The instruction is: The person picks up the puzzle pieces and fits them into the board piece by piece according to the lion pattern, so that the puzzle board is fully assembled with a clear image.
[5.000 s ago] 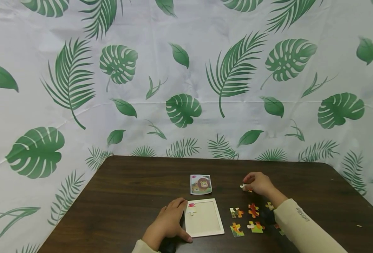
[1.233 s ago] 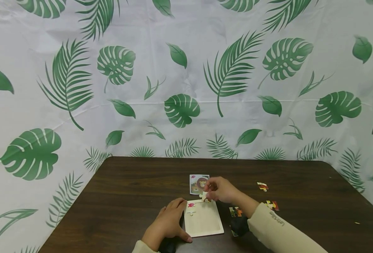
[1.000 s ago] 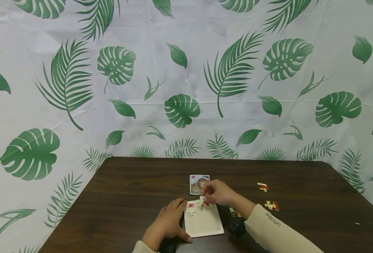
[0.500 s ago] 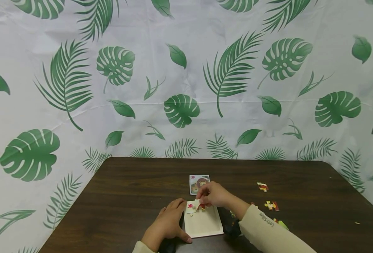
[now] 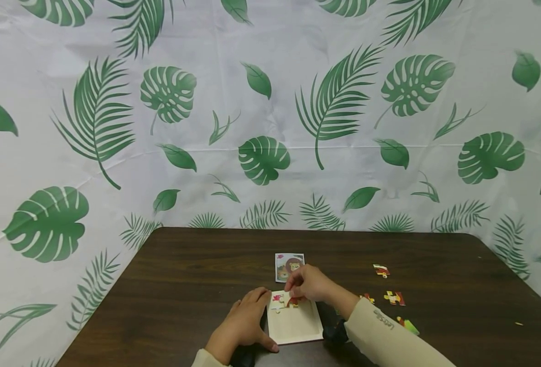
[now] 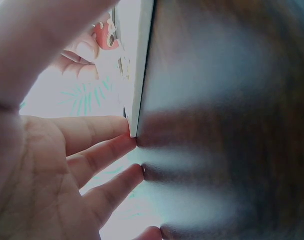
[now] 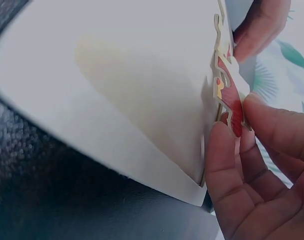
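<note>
A pale wooden puzzle tray [image 5: 295, 326] lies on the table, with a pink-flowered piece [image 5: 277, 297] in its far left corner. My right hand [image 5: 310, 284] pinches a red and cream puzzle piece [image 5: 293, 301] between thumb and finger at the tray's far side; the right wrist view shows this piece [image 7: 232, 100] slightly tilted against the neighbouring one. My left hand [image 5: 247, 320] rests at the tray's left edge, fingers extended on the table. In the left wrist view, fingertips of the left hand [image 6: 66, 165] touch the tray edge [image 6: 141, 70].
A lion picture card [image 5: 289, 266] lies just beyond the tray, partly behind my right hand. Several loose pieces lie to the right, including a red and white one [image 5: 381, 270], a yellow and red one [image 5: 394, 298] and a green one [image 5: 408, 326]. My right sleeve partly covers others.
My right hand has brought a piece from the right side of the table to the tray, then lowered it beside the flowered piece. My left hand has stayed put.
</note>
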The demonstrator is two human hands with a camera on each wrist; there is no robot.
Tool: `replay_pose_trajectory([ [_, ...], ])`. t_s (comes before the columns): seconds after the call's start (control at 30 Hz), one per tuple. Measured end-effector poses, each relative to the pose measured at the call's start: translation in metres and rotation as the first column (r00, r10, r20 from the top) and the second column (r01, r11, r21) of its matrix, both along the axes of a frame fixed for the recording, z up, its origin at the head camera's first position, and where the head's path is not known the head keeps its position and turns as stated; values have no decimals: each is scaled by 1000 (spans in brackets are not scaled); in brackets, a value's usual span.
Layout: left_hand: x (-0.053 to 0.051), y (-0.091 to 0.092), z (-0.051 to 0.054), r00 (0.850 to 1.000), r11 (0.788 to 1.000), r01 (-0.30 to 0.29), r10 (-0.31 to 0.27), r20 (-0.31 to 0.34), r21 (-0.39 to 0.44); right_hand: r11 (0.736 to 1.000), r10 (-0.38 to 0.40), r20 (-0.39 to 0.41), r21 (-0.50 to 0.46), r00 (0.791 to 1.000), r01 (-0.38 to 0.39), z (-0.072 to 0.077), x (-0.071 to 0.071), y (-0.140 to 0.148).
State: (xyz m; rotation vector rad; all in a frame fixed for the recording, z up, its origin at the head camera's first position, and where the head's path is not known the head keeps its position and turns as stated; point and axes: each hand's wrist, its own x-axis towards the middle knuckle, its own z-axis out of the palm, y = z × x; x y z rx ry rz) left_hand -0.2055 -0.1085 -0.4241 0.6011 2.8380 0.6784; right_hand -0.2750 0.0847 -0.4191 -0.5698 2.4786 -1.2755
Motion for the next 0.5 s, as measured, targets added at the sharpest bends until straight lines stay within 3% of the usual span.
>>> replay_pose_trajectory([
  [0.23, 0, 0, -1, 1000, 1000, -2, 2, -7, -5, 999, -22, -1, 27, 1000, 22, 0, 1, -2],
  [0.5, 0, 0, 0, 1000, 1000, -3, 3, -10, 2, 997, -22, -78, 75, 997, 28, -1, 2, -5],
])
